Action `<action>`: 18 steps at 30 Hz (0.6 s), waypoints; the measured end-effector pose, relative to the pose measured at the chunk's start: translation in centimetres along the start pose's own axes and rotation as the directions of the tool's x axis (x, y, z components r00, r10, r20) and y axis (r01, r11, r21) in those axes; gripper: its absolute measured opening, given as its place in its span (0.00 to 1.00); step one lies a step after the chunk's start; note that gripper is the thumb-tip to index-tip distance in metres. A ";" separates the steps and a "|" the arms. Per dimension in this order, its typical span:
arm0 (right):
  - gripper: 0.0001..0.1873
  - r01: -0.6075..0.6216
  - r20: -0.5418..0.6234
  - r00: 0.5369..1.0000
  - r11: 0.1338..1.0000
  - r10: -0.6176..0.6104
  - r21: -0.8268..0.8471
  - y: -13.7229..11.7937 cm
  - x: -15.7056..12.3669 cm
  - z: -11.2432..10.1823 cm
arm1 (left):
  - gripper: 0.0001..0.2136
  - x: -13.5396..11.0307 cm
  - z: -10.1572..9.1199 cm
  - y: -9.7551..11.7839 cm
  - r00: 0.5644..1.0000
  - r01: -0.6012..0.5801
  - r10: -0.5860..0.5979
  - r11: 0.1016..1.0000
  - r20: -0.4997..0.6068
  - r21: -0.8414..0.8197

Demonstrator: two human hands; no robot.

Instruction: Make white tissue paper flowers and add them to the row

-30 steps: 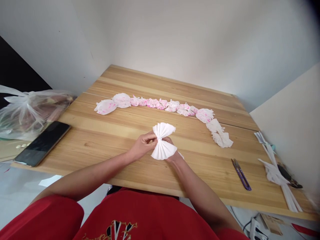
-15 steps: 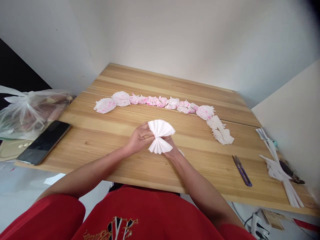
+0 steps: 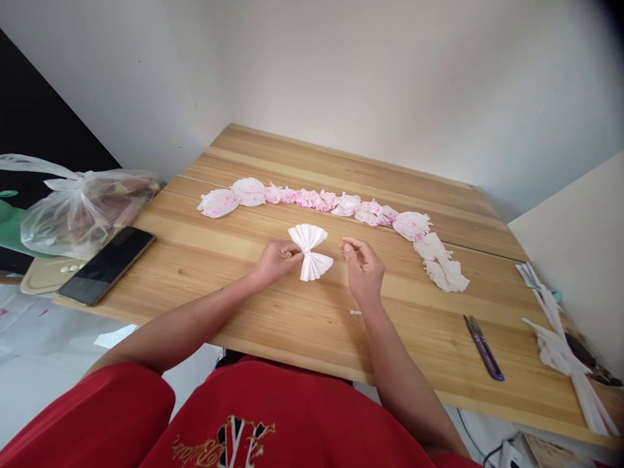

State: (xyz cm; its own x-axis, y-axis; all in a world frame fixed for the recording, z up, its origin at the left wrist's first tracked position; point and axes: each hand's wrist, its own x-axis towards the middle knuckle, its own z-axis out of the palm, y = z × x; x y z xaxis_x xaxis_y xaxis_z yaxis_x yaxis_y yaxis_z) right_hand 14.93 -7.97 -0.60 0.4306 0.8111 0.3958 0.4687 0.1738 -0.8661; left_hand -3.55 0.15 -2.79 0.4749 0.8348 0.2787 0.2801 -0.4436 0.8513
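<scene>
A white pleated paper bow (image 3: 312, 253), fanned out at both ends and gathered in the middle, stands in the grip of my left hand (image 3: 279, 261), whose fingers pinch its centre. To the right, apart from the bow, my right hand (image 3: 364, 270) is raised with thumb and fingertips pressed together; whatever they hold, if anything, is too small to make out. A small white scrap (image 3: 355, 312) lies beside my right wrist. Beyond both hands, a curved row of crumpled tissue puffs (image 3: 316, 199), white with pink stains, stretches across the wooden table (image 3: 219, 260).
Purple-handled thread snips (image 3: 483, 349) lie at the right. White paper strips (image 3: 560, 351) rest along the table's right edge, near dark items. On the left are a black phone (image 3: 107, 265), a tied clear plastic bag (image 3: 92, 211) and a beige tray (image 3: 46, 275).
My right hand has come away from the bow and moved right, fingers pinched. My left hand still holds the bow, now turned a little. The view has shifted slightly.
</scene>
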 end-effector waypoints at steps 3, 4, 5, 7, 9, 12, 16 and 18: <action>0.10 0.143 0.055 0.989 0.986 -0.139 -0.088 -0.4 -0.3 0.1 | 0.09 0.1 0.0 -0.2 0.998 -0.065 0.063 0.996 0.031 0.067; 0.09 0.214 0.090 0.975 0.969 -0.204 -0.123 -0.6 -0.4 0.2 | 0.09 0.1 0.0 -0.3 0.995 -0.093 0.090 0.992 0.045 0.087; 0.09 0.286 0.130 0.955 0.946 -0.268 -0.153 -0.7 -0.5 0.3 | 0.10 0.2 -0.1 -0.3 0.992 -0.120 0.114 0.987 0.061 0.105; 0.08 0.396 0.214 0.909 0.901 -0.357 -0.180 -1.0 -0.7 0.6 | 0.11 0.1 0.0 -0.4 0.983 -0.167 0.155 0.976 0.094 0.137; 0.07 0.445 0.265 0.881 0.876 -0.391 -0.186 -1.1 -0.9 0.7 | 0.13 0.0 0.0 -0.4 0.974 -0.207 0.188 0.965 0.128 0.159; 0.07 0.433 0.234 0.893 0.878 -0.385 -0.205 -0.9 -0.7 0.7 | 0.16 -0.1 0.1 -0.5 0.955 -0.283 0.254 0.936 0.155 0.209; 0.14 0.393 0.204 0.915 0.881 -0.348 -0.262 -0.5 0.2 -0.3 | 0.17 -0.4 0.1 -0.3 0.895 -0.431 0.367 0.858 0.255 0.280; 0.22 0.379 0.289 0.909 0.886 -0.302 -0.268 -0.5 0.8 -0.9 | 0.18 -0.4 0.1 -0.2 0.850 -0.497 0.395 0.819 0.349 0.285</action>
State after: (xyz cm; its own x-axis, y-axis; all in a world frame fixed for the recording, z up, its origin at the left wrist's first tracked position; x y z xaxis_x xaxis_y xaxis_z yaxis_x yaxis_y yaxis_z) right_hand 15.68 -7.92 0.41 0.0273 0.8458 0.5328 0.7851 0.3118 -0.5352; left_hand -3.71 -0.15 -3.15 0.8051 0.4209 0.4178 0.2312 -0.8715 0.4324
